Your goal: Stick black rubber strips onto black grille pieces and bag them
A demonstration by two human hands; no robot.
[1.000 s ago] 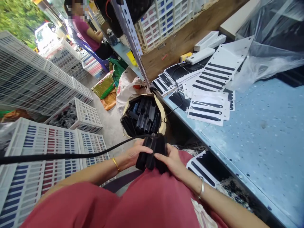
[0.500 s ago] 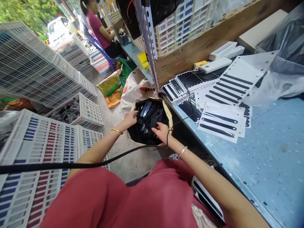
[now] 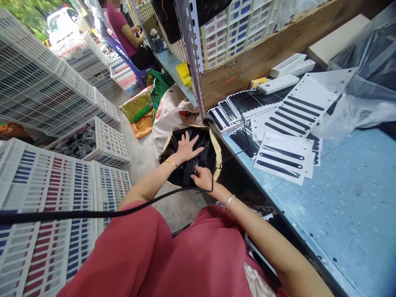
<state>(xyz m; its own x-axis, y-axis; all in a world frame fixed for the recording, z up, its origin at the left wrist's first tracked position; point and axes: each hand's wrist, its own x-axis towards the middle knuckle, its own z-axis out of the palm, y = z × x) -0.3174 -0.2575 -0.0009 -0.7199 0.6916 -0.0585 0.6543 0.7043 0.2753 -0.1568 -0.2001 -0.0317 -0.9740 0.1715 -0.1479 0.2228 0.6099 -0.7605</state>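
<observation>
An open sack (image 3: 218, 153) with a pale yellow rim stands on the floor, filled with black plastic parts (image 3: 202, 138), some flat and some with slotted ends. My left hand (image 3: 186, 149) lies palm down over the parts, its fingers spread and holding nothing. Near the sack's front right side, my right hand (image 3: 203, 179) is closed, thumb and fingers pinched at the edge of a flat black plastic part (image 3: 187, 176). The fingertips partly hide where they grip it. A black cable (image 3: 130, 211) passes in front of my right wrist.
To the right, a blue table (image 3: 334, 206) holds sheets with black strips (image 3: 280, 159) and white boxes (image 3: 287, 66). White plastic crates (image 3: 55, 194) are stacked at left. A metal post (image 3: 193, 53) rises behind the sack. Beyond, a person (image 3: 126, 33) sits near bags (image 3: 139, 109).
My left hand has moved from the sack's left rim inward over the parts, fingers now spread. My right hand has shifted slightly down and left. The view has moved a little.
</observation>
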